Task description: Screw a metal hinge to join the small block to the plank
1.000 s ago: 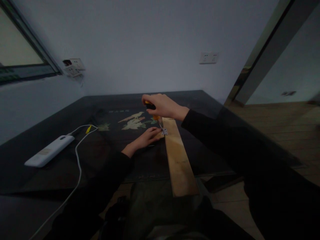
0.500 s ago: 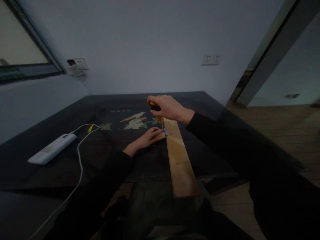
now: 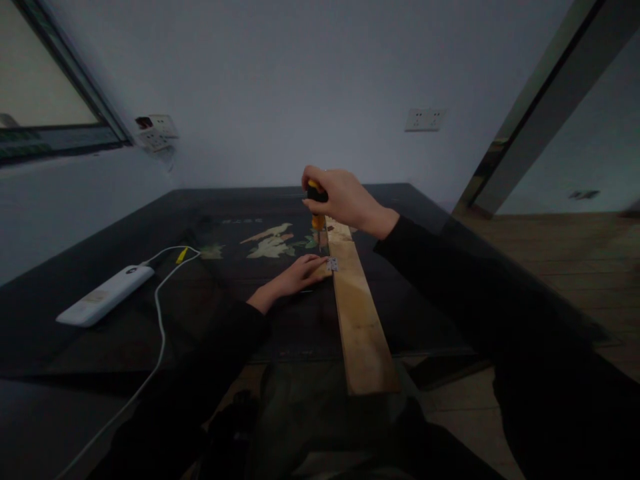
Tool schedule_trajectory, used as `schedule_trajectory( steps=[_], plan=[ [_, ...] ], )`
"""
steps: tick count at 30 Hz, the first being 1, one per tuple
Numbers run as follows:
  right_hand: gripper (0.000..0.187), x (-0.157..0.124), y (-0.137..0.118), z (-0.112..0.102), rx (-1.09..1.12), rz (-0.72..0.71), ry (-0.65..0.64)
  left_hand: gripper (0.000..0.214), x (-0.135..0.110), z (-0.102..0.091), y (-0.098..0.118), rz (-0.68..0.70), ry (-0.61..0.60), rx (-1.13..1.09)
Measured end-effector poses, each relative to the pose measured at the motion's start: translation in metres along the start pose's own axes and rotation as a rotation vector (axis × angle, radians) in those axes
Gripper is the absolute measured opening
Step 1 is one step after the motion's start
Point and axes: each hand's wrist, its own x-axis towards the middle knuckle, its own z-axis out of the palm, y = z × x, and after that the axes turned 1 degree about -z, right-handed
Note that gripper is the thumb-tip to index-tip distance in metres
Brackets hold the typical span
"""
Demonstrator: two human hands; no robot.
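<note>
Right hand (image 3: 350, 200) has lifted since a moment ago, taking the screwdriver (image 3: 319, 221) up; its tip now hangs just above the left fingertips, off the metal hinge (image 3: 333, 265). From where I stand, right fingers are curled round the black-and-yellow handle. Left hand (image 3: 293, 279) hasn't shifted: fingers laid out loosely over a short wood piece (image 3: 317, 273), tips at the hinge. Hinge lies at the long board's (image 3: 357, 320) left edge, toward its far end, on the dark table (image 3: 295, 333).
</note>
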Motion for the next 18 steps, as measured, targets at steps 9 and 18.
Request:
schedule_trajectory(
  steps=[9,18],
  plan=[
    [0.025,-0.073,0.053,0.003,0.229,0.323,0.312,0.064,0.001,0.000,0.005,-0.029,0.047,0.052],
    [0.036,-0.149,0.103,0.046,0.929,0.676,0.916,0.063,-0.002,-0.003,0.011,-0.017,0.061,0.035]
  ],
)
